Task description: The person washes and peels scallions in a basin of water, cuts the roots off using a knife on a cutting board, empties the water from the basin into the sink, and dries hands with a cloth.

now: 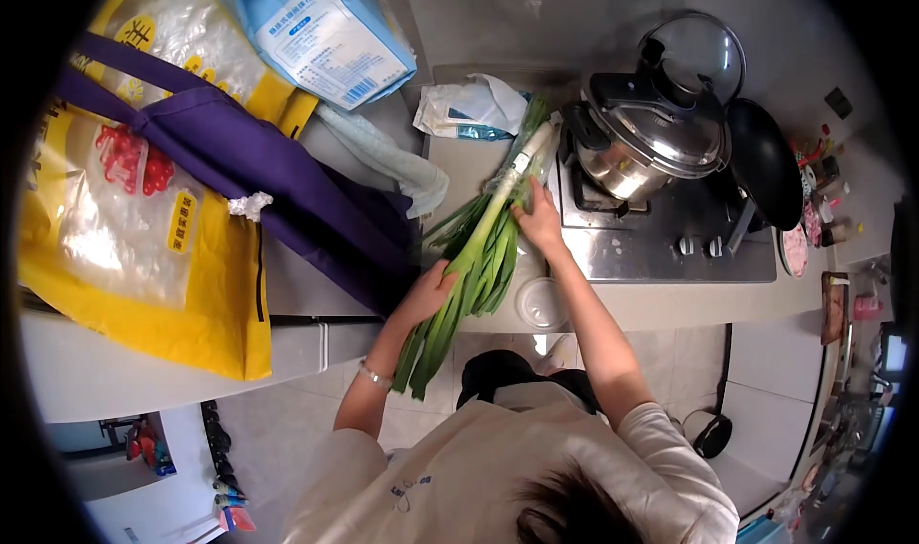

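Leek bundle (490, 224) lying slantwise on the tabletop (670, 302), white ends toward the back edge, leaf tips overhanging the front edge. The left hand (428, 295) has its grip closed around the leaves. The right hand (538, 221) touches the stalks; whether its grip is closed cannot be told. A clear container (541, 304) stands near the front edge.

Two hands (428, 295), one bunch of greens (479, 254), one pressure cooker (649, 133), one black wok (769, 166), two stove knobs (685, 246), one purple bag (297, 223) at left, one blue package (327, 37)
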The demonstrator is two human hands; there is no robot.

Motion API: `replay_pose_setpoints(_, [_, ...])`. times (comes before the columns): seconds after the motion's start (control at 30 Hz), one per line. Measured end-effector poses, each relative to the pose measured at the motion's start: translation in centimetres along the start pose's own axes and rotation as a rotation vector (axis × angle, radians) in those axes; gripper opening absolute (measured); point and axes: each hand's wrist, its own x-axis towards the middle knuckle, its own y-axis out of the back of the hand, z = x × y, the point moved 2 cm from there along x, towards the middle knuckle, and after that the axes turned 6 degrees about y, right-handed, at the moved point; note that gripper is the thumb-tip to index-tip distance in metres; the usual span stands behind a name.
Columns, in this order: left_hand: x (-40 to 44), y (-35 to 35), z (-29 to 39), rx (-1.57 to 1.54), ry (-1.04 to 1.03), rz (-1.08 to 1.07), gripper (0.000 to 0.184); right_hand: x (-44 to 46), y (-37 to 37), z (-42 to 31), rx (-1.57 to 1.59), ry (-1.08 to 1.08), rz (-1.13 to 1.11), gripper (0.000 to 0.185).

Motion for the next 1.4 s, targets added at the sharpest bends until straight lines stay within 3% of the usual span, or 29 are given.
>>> replay_pose_setpoints(0.07, [-5.2,0.9,1.8,-0.109,-0.053,-0.023,0.037,-0.4,0.8,-0.8,0.022,-0.003,-0.023,0.072])
replay_pose_setpoints(0.17, [-10.2,0.9,-0.8,0.102,0.043,0.046,0.035,-0.9,1.1,-1.0,-0.008,0.009,-0.034,0.073])
replay_pose_setpoints(0.23, [-13.3,1.2,-1.3,0.006,0.014,0.042,0.036,-1.6,1.4,-1.0,0.003,0.035,-0.026,0.071])
replay_pose_setpoints(0.33, [-17.1,1.6,-3.5,-0.140,0.099,-0.008,0.038,-3.0,2.4,-1.5,0.051,-0.022,0.080,0.063])
replay_pose_setpoints(0.43, [-20.2,1.7,-4.0,-0.231,0.190,-0.029,0.038,-5.3,3.3,-2.0,-0.029,0.079,0.256,0.051])
replay_pose_setpoints(0.53, [-22.3,1.6,-4.2,-0.314,0.231,-0.026,0.039,-8.5,4.0,-4.1,0.402,-0.208,0.073,0.043])
replay_pose_setpoints(0.6, [-23.0,1.3,-4.2,-0.352,0.241,-0.033,0.039,-11.4,1.9,-3.4,0.810,-0.258,-0.161,0.048])
replay_pose_setpoints(0.67, [-23.3,1.0,-3.9,-0.362,0.243,-0.052,0.039,-14.2,1.9,-6.1,0.928,-0.331,-0.399,0.050])
replay_pose_setpoints(0.8, [-22.4,0.4,-3.3,-0.307,0.152,-0.135,0.041,-17.5,2.2,-10.3,1.216,-0.383,-0.640,0.049])
replay_pose_setpoints(0.93, [-19.5,0.5,-1.7,-0.088,0.020,-0.195,0.039,-18.0,2.9,-8.7,1.118,-0.548,-0.412,0.033])
replay_pose_setpoints(1.07, [-14.2,1.2,-0.5,0.137,-0.034,-0.377,0.028,-19.4,4.5,-7.7,1.079,-0.520,-0.185,0.024])
replay_pose_setpoints(1.13, [-9.2,0.8,2.3,0.372,0.045,-0.342,0.026,-19.8,5.1,-7.2,1.062,-0.519,-0.101,0.022])
replay_pose_setpoints(1.2, [-5.1,0.1,6.7,0.174,-0.377,0.104,0.026,-19.8,5.9,-7.2,1.036,-0.517,-0.036,0.022])
replay_pose_setpoints(1.23, [-2.2,-0.6,8.0,0.207,-0.433,0.264,0.026,-19.9,6.1,-6.9,1.041,-0.524,-0.026,0.022])
replay_pose_setpoints(1.4, [11.5,-4.2,12.4,0.415,-0.248,0.567,0.094,-19.9,7.6,-7.5,1.049,-0.539,0.047,0.023])
